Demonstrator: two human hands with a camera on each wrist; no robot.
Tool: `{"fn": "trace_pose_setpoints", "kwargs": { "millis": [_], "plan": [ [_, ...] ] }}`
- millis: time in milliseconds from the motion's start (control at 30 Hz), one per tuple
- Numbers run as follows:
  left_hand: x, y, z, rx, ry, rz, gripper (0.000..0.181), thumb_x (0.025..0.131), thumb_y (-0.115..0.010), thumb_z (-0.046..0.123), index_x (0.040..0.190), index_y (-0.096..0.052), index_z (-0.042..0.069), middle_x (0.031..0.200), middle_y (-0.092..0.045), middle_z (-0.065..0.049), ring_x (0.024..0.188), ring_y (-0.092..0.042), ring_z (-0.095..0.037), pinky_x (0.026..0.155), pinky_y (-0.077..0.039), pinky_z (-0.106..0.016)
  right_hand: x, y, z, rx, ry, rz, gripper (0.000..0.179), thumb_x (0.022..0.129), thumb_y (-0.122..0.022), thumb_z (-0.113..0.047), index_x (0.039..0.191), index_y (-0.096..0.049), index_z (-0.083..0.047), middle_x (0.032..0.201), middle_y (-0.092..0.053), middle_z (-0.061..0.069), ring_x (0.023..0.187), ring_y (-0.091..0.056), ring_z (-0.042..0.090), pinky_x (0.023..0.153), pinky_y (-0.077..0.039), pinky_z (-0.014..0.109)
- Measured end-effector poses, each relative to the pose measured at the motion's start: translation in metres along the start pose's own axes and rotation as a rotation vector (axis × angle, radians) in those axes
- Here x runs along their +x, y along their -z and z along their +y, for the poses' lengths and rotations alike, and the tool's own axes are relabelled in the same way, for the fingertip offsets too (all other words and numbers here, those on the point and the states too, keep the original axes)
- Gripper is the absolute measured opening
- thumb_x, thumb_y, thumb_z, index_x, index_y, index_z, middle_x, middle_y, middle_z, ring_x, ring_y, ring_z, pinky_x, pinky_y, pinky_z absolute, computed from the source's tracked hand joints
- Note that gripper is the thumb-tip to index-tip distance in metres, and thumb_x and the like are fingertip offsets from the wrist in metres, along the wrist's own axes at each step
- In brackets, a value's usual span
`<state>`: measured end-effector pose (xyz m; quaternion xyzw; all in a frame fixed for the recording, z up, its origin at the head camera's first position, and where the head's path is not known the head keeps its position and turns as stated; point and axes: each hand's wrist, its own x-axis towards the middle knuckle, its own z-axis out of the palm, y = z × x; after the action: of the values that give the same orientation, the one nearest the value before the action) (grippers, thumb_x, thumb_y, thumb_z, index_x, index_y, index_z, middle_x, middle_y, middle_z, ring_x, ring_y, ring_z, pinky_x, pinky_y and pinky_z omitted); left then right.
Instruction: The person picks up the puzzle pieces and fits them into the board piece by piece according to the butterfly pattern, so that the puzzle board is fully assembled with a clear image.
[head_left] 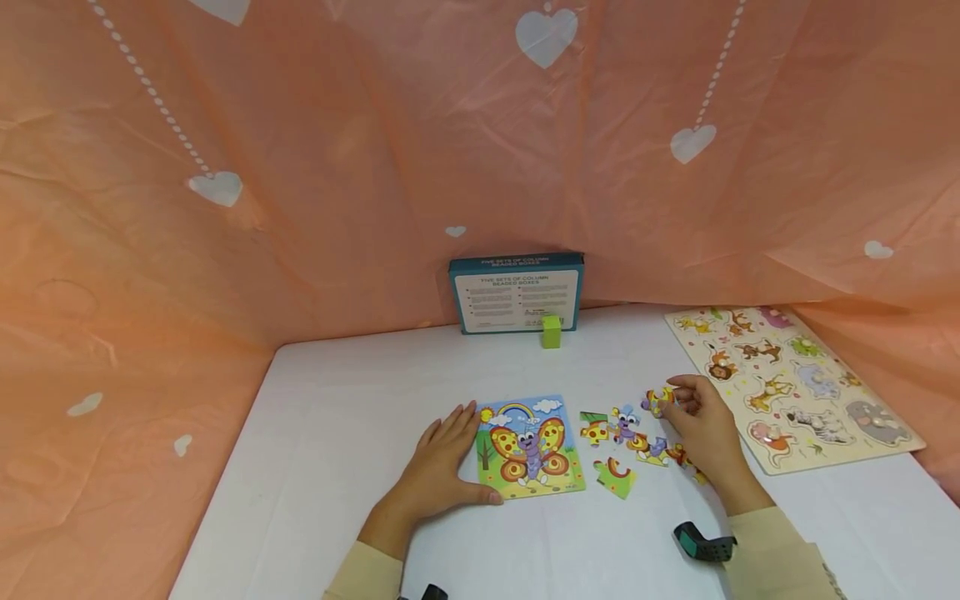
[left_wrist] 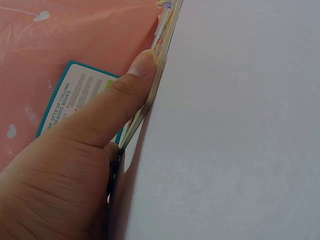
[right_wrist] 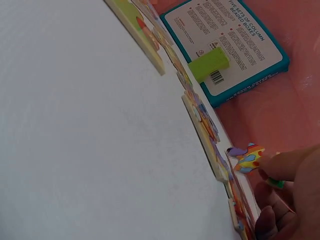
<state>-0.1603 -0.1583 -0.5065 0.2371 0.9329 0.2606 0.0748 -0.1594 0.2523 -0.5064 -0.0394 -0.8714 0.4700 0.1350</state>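
Note:
A square butterfly puzzle board (head_left: 531, 446) lies on the white table. My left hand (head_left: 442, 471) rests along its left side, fingers spread straight, the thumb (left_wrist: 142, 65) against its near edge. Between thumb and fingertips my right hand (head_left: 701, 421) pinches a jigsaw piece (head_left: 658, 401), raised over the table; in the right wrist view this piece (right_wrist: 247, 157) shows yellow, orange and purple. Several loose pieces (head_left: 624, 425) lie between the board and the right hand, some overlapping. A green and yellow piece (head_left: 617, 477) lies nearest to me, and others are partly hidden under the right hand.
At the back a teal and white box (head_left: 517, 300) stands upright, with a green block (head_left: 551, 332) before it. On the right lies a large animal peg puzzle (head_left: 795, 383). A pink-orange curtain (head_left: 360, 208) with white hearts hangs behind and around the table.

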Motion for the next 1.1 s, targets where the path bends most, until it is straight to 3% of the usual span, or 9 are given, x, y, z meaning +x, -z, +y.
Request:
{"fn": "trace_pose_setpoints", "kwargs": {
  "millis": [100, 233, 467, 767, 1100],
  "plan": [
    [0.000, -0.001, -0.001, 0.000, 0.000, 0.002, 0.132, 0.074, -0.086, 0.077, 0.171, -0.032, 0.006, 0.180, -0.019, -0.006, 0.166, -0.010, -0.026, 0.130, -0.009, -0.056, -0.001, 0.000, -0.001, 0.039, 0.004, 0.016, 0.036, 0.110, -0.066, -0.008, 0.144, -0.064, -0.001, 0.116, -0.063, 0.016, 0.091, -0.056, 0.014, 0.069, -0.047, 0.016],
    [0.000, 0.000, 0.000, -0.002, -0.005, 0.004, 0.132, 0.074, -0.087, 0.077, 0.171, -0.032, 0.005, 0.180, -0.018, -0.006, 0.165, -0.010, -0.026, 0.130, -0.009, -0.056, -0.001, -0.001, -0.002, 0.150, -0.004, -0.012, 0.033, 0.111, -0.063, -0.004, 0.143, -0.063, 0.002, 0.117, -0.064, 0.020, 0.089, -0.065, 0.004, 0.071, -0.056, 0.017],
    [0.000, -0.002, -0.003, -0.002, -0.012, 0.011, 0.133, 0.073, -0.086, 0.078, 0.171, -0.033, 0.005, 0.180, -0.019, -0.006, 0.165, -0.011, -0.027, 0.130, -0.009, -0.056, -0.005, -0.005, -0.016, 0.372, -0.074, -0.088, 0.026, 0.109, -0.061, 0.003, 0.132, -0.050, 0.010, 0.114, -0.065, 0.021, 0.092, -0.072, 0.005, 0.080, -0.063, 0.025],
    [0.000, -0.002, -0.002, -0.002, -0.003, 0.005, 0.133, 0.073, -0.086, 0.078, 0.171, -0.032, 0.006, 0.180, -0.019, -0.004, 0.166, -0.010, -0.025, 0.130, -0.009, -0.055, -0.016, -0.020, -0.039, 0.303, -0.067, -0.154, 0.024, 0.104, -0.074, -0.005, 0.119, -0.058, 0.004, 0.100, -0.064, 0.013, 0.082, -0.054, 0.015, 0.065, -0.049, 0.023],
    [0.000, -0.001, -0.001, -0.008, 0.002, 0.002, 0.132, 0.073, -0.087, 0.076, 0.171, -0.033, 0.006, 0.180, -0.019, -0.004, 0.166, -0.010, -0.025, 0.130, -0.008, -0.054, -0.026, -0.043, -0.050, 0.441, -0.028, -0.282, 0.025, 0.105, -0.069, 0.003, 0.128, -0.062, 0.005, 0.106, -0.068, 0.019, 0.081, -0.067, 0.020, 0.070, -0.060, 0.027]
  ]
}}
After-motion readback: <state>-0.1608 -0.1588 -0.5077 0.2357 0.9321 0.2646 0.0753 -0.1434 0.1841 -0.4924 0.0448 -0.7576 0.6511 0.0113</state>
